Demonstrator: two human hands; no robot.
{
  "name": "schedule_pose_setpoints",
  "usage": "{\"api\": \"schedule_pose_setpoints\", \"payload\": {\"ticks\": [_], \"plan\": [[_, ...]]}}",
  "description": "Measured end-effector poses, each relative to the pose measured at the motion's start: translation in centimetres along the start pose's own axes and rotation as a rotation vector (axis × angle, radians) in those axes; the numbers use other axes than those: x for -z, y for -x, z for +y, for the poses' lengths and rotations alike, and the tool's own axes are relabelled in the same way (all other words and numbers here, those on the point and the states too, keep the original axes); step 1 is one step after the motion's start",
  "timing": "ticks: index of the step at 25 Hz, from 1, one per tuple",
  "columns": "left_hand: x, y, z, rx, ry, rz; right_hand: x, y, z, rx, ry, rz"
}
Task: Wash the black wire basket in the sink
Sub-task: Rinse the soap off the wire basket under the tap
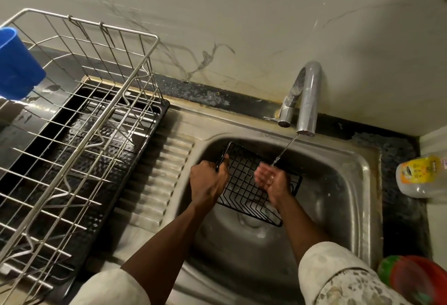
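A big steel wire rack (79, 111) is seen at L, set on a black tray (60, 159) beside the ribbed drainboard. The steel sink (350, 183) is sunk into the dark speckled desk (401, 220), centre-R. The black wire basket (244, 188) is held inside the sink bowl, tilted: far L corner raised, near R corner low over the drain. The tap (308, 96) is mounted behind the bowl, and a thin stream of water (285, 150) is let out at a slant. A blue cup (17, 62) is seen at the rack's L edge; attachment can't be told. A clear bottle (420, 176) w/ yellow label is stood on the desk R of the sink. A red & green item (416, 280), blurred, is cut off at bottom R. The left hand (208, 183) is closed on the basket's L rim, fingers curled round the wire. The right hand (271, 179) is held palm-up above the mesh under the stream, fingers loosely together & slightly cupped, nothing gripped.
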State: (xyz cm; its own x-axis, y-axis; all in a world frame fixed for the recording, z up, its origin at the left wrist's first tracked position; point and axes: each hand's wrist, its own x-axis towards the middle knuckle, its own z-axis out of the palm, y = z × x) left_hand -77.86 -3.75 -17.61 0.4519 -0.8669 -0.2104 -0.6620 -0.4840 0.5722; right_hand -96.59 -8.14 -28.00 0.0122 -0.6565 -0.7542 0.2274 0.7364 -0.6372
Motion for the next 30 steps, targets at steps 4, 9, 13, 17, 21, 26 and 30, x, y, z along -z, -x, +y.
{"api": "schedule_pose_setpoints", "payload": {"ticks": [4,9,13,17,21,26,30], "plan": [[-0.3,0.0,-0.2,0.045,0.017,-0.007,-0.4,0.5,0.6,-0.061,-0.025,-0.146],[-0.2,-0.1,0.0,0.020,-0.046,0.011,-1.4,1.0,0.4,-0.083,0.258,-0.259],[0.0,-0.2,0.2,0.057,-0.009,-0.012,-3.5,0.6,-1.3,0.039,-0.008,-0.123],[0.2,-0.1,1.4,0.258,-0.037,-0.026,-3.0,2.3,-0.3,0.038,0.662,-0.171],[0.5,-1.4,3.3,0.453,0.109,-0.068,-1.5,5.2,-3.5,0.192,0.881,-0.325],[0.9,-1.3,2.3,0.379,0.580,-0.316,0.1,10.5,-5.9,0.496,1.116,-0.529],[2.4,-0.6,4.9,0.409,0.663,-0.435,0.4,11.7,-5.7,0.692,1.206,-0.484]]}}
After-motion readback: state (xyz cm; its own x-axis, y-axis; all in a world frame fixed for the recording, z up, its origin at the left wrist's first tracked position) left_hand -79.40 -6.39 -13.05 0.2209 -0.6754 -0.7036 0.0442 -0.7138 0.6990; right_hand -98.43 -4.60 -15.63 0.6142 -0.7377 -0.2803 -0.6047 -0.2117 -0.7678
